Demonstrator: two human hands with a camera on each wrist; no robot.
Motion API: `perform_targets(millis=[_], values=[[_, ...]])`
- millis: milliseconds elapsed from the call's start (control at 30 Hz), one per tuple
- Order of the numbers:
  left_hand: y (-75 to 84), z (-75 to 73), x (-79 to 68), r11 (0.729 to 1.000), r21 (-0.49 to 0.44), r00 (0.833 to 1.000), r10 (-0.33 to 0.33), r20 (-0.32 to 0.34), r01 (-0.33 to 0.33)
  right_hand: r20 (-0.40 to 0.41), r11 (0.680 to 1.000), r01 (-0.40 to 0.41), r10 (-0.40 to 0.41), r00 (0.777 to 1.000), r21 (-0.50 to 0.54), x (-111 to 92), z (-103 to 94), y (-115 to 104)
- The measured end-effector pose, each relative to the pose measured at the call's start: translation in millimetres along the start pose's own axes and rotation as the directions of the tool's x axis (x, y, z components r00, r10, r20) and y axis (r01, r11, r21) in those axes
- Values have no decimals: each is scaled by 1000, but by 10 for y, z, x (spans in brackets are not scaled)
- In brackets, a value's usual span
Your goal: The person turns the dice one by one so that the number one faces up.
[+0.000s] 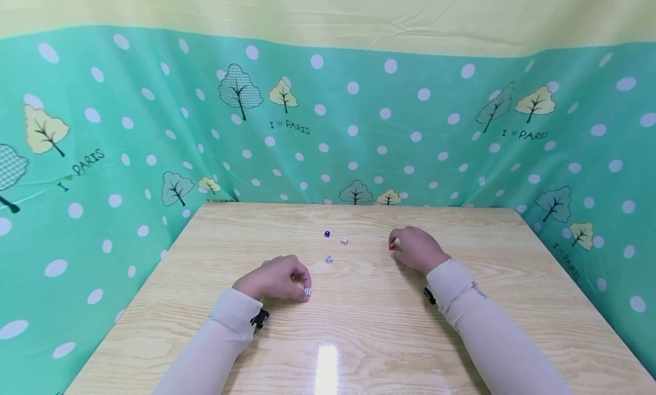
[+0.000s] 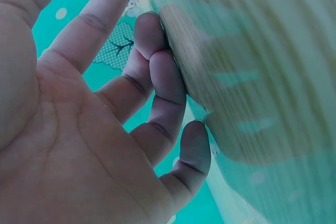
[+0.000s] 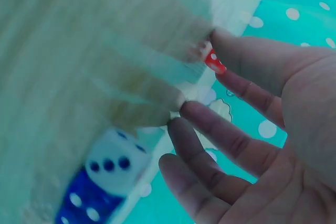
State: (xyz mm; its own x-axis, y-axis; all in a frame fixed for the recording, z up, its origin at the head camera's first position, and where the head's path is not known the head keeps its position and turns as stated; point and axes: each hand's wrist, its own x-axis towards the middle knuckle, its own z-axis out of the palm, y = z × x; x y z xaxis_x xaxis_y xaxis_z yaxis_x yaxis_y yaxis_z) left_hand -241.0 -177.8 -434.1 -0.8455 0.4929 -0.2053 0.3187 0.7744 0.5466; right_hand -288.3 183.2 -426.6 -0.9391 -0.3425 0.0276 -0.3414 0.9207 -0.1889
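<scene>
My left arm (image 1: 205, 355), in a pale beige long sleeve (image 1: 230, 315), reaches forward from the lower left; my right arm (image 1: 497, 332), sleeved alike, slants in from the lower right. My bare left hand (image 1: 274, 278) pinches between thumb (image 1: 294, 293) and forefinger (image 1: 302, 271), its other three fingers (image 2: 167, 82) bent. My bare right hand (image 1: 416, 249), farther forward and well apart from the left, pinches likewise, its remaining fingers gently curved.

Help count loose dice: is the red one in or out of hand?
In: the right hand pinches the red die between its fingertips.
</scene>
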Motion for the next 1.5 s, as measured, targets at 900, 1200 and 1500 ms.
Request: perform_targets(millis=[900,1200,1500], values=[[-27,5,21,1000,-26,1000,15,7,-15,-64,997,-54,51,997,-57,-226,45,-222],[-44,18,25,999,-39,1000,17,5,-17,-59,997,21,-26,998,-78,-546,0,-315],[-3,17,1,999,-45,1000,6,4,-6,-127,975,113,-138,982,-189,-902,-15,-306]])
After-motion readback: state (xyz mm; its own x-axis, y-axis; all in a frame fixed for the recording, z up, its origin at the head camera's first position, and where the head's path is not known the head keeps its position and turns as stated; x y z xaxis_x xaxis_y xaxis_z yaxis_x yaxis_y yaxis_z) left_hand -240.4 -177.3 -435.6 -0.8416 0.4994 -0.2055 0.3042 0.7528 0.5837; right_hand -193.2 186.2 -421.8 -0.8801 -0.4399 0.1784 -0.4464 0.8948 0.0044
